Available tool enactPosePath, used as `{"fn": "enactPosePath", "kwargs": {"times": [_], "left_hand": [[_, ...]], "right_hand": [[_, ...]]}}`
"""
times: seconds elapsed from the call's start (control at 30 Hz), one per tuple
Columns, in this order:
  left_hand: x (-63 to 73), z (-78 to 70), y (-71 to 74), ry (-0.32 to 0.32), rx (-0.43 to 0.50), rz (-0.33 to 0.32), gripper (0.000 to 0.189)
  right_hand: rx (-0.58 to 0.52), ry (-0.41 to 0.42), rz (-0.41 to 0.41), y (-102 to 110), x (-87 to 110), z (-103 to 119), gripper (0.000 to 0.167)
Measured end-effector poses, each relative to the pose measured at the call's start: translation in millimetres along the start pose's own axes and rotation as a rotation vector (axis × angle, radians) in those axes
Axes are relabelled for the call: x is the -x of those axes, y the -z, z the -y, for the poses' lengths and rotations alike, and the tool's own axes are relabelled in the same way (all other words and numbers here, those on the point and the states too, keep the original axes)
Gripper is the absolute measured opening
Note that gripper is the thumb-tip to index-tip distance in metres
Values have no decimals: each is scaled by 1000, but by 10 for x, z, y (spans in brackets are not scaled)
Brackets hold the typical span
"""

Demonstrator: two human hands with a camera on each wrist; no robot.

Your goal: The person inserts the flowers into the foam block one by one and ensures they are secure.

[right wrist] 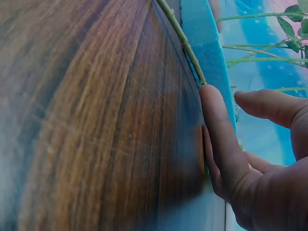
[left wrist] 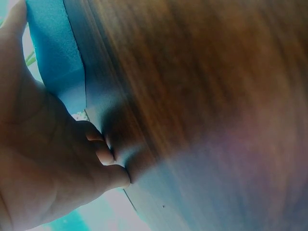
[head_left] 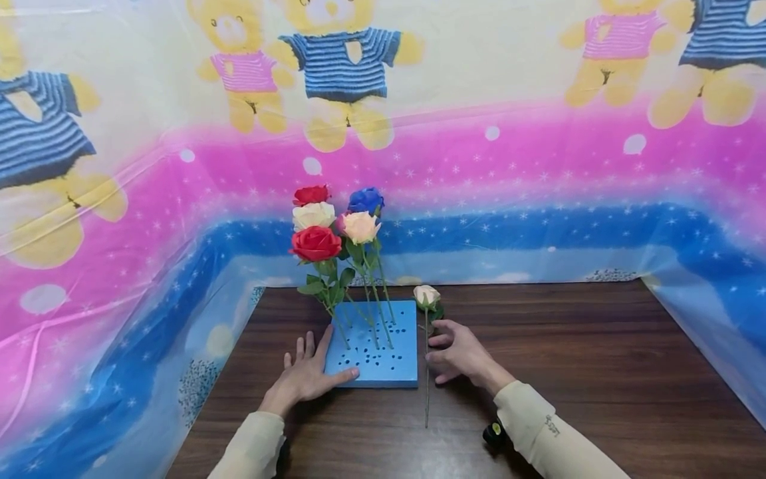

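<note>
My left hand rests on the left side of a blue foam block pierced with holes. Its thumb lies over the block's front edge, and its other fingers spread along the left side. Several roses stand in the block: a red rose, a white one, a pale pink one and a blue one among them. Right of the block, a cream rose lies on the table, stem towards me. My right hand is at its stem; one fingertip touches it, fingers loosely bent and apart.
The block stands on a dark wooden table. A small black object with a yellow-green spot lies beside the right sleeve. A cloth backdrop printed with bears rises behind the table and along both sides.
</note>
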State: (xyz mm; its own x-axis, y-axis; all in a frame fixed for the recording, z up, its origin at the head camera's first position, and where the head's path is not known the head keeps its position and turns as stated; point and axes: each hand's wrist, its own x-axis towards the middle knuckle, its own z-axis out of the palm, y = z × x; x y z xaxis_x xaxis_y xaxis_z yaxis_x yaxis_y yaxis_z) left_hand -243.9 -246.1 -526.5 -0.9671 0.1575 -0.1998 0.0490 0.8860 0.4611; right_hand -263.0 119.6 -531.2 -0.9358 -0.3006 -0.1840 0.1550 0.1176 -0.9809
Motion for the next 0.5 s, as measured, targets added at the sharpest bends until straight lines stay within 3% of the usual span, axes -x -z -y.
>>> {"fn": "enactPosePath", "kwargs": {"times": [0.5], "left_hand": [[6,-9,13,-2,-4,-4,124]], "right_hand": [[67,40,-66,-161,-36,39,76]]}}
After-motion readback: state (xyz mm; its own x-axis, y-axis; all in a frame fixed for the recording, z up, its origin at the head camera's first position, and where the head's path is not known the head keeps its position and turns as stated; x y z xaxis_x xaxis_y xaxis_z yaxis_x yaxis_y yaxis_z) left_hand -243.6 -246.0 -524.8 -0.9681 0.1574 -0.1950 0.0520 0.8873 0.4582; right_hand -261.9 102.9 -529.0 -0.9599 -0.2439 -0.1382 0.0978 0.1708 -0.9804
